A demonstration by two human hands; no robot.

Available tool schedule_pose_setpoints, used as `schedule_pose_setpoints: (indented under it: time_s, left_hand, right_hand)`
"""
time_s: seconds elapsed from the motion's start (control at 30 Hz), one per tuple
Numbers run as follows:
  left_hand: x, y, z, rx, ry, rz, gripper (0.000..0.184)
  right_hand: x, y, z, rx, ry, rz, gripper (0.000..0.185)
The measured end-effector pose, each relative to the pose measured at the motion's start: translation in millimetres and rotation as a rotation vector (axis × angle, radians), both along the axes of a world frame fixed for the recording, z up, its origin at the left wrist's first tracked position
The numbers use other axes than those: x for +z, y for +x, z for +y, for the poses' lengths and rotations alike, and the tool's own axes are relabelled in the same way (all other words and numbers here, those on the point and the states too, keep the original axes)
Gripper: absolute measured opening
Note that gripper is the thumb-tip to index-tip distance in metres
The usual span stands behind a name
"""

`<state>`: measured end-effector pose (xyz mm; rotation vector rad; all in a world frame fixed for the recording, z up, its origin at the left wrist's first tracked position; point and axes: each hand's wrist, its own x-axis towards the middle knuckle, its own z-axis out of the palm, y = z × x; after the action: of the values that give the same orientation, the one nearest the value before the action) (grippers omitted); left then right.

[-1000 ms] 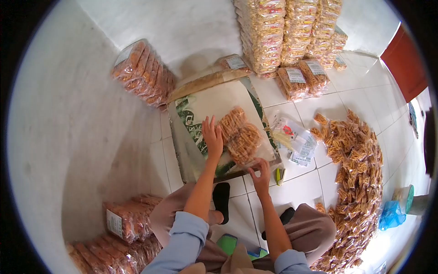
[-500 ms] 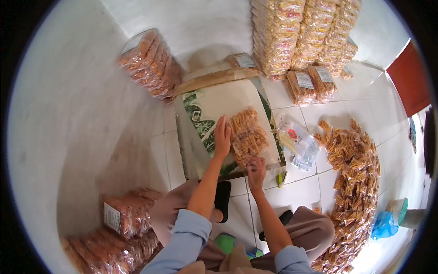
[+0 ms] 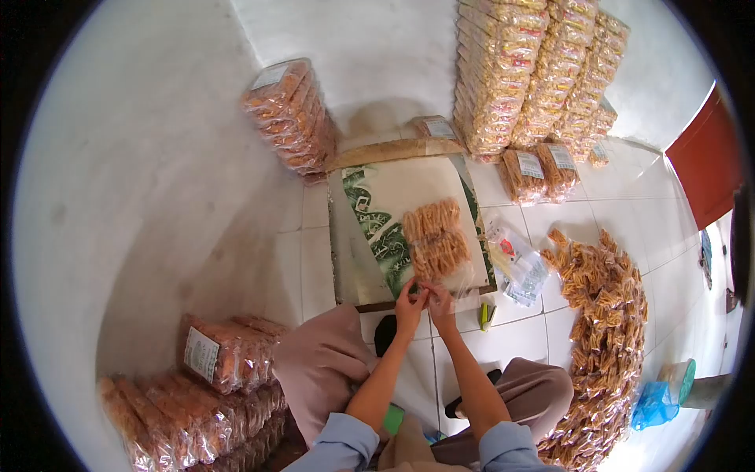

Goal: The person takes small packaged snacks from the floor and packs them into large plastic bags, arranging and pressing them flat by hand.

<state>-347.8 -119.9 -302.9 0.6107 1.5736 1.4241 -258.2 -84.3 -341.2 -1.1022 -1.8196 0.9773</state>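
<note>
A clear plastic bag of brown snack sticks [image 3: 437, 240] lies flat on a low table [image 3: 417, 177] with a green-and-white printed top. At the bag's near end, my left hand [image 3: 408, 308] pinches the plastic edge. Close beside it, my right hand [image 3: 443, 307] is closed on the same edge, fingertips nearly touching the left ones. The exact finger grip is small and partly hidden. Just right of my right hand, a yellow-green stapler-like tool [image 3: 486, 316] rests on the floor tiles.
Loose snack packs [image 3: 602, 338] form a long heap on the right. Flat plastic bags [image 3: 519, 263] lie beside the table. Filled bags are stacked at the back left [image 3: 287, 118], front left [image 3: 197, 409] and back right [image 3: 503, 79]. A blue plastic bag [image 3: 654, 405] sits far right.
My left hand has moved from the left side of the bag down to its near end, joining my right hand there. The view has shifted slightly.
</note>
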Motion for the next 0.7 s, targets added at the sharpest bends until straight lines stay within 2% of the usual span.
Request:
schedule_pose_setpoints:
  time_s: [0.07, 0.17, 0.27, 0.4, 0.47, 0.57, 0.63, 0.7]
  left_hand:
    - [-3.4, -0.7, -2.7, 0.015, -0.017, -0.009, 0.043]
    - [2.3, -11.6, -3.9, 0.014, -0.010, 0.069, 0.040]
    - [13.4, -23.0, -10.4, -0.029, -0.055, 0.120, 0.039]
    - [9.1, -31.5, -2.0, -0.043, -0.046, 0.014, 0.041]
    - [1.3, -30.8, -4.8, -0.028, -0.024, -0.038, 0.042]
    - [2.0, -34.9, -6.2, -0.137, -0.009, 0.028, 0.044]
    - [-0.2, -39.0, -5.7, -0.275, -0.100, 0.272, 0.045]
    - [-8.4, -44.3, -1.9, -0.305, -0.057, 0.362, 0.044]
  right_hand:
    - [-15.8, -10.3, 4.4, 0.011, -0.093, 0.212, 0.025]
    - [-15.4, -21.4, 12.6, -0.015, -0.206, 0.207, 0.025]
    - [49.3, -30.5, 1.3, -0.027, -0.332, 0.198, 0.023]
    - [25.2, -19.1, -4.2, -0.081, -0.199, 0.204, 0.017]
    - [26.0, -9.0, -13.8, -0.226, -0.191, 0.185, 0.016]
    - [28.3, -10.8, 1.1, -0.215, -0.153, 0.201, 0.012]
    - [39.5, -20.0, 6.1, -0.237, -0.124, 0.200, 0.012]
    - [35.3, -28.2, 13.5, -0.257, -0.090, 0.200, 0.012]
